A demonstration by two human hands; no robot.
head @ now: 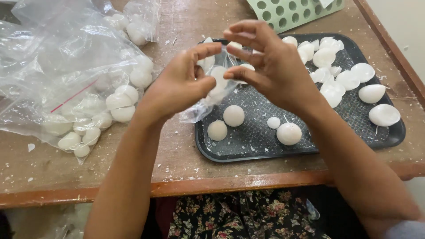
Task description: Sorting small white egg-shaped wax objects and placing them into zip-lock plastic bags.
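At the bottom of the frame a flowered cloth [239, 217] shows below the edge of the wooden desk [177, 172], which is strewn with white flakes. Above it, at centre, the left hand [177, 86] and the right hand [274, 66] meet over the left end of a black tray [248, 152]. Both grasp a small clear bag [212, 95]: the left fingers pinch its side, the right fingers [237, 74] pinch its top edge, and a white ball [218, 75] sits inside the bag between them. On the tray's lower part lie three loose white balls [233, 115] and a smaller one, apart from each other. Toward the right of the frame, the tray holds white half shells [384, 114], some overlapping. At the left of the frame a large clear bag [57, 66] with a red seal line lies on the desk, filled with more white balls. At the top edge, right of centre, a pale green mould [287, 11] with round holes touches the tray's far rim.
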